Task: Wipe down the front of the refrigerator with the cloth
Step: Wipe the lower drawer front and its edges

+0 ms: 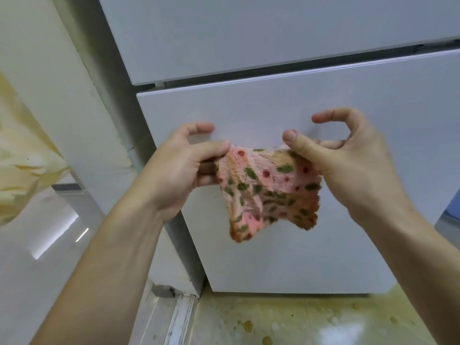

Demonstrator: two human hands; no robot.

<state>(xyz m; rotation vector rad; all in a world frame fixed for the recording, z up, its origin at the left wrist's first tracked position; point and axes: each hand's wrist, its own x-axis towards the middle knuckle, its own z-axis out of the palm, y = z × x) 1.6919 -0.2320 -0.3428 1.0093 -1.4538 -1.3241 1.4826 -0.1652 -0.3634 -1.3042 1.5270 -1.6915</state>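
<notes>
Head view: left hand (179, 168) and right hand (348, 165) pinch floral cloth (268, 190) by upper corners, hanging before lower refrigerator door (323, 245), contact unclear. Risk: light pinch, cloth drops to stained floor (298, 319)

I see a home kitchen here. A tall white glossy refrigerator (286, 257) with two stacked doors stands beside a cream painted wall (62, 108), on a yellowish speckled tile floor (311, 319).

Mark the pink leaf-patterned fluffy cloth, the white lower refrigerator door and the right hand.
pink leaf-patterned fluffy cloth (267, 190): head view, middle of the hanging fabric.
white lower refrigerator door (298, 262): head view, bare panel under the cloth.
right hand (348, 168): head view, middle of the hand.
</notes>
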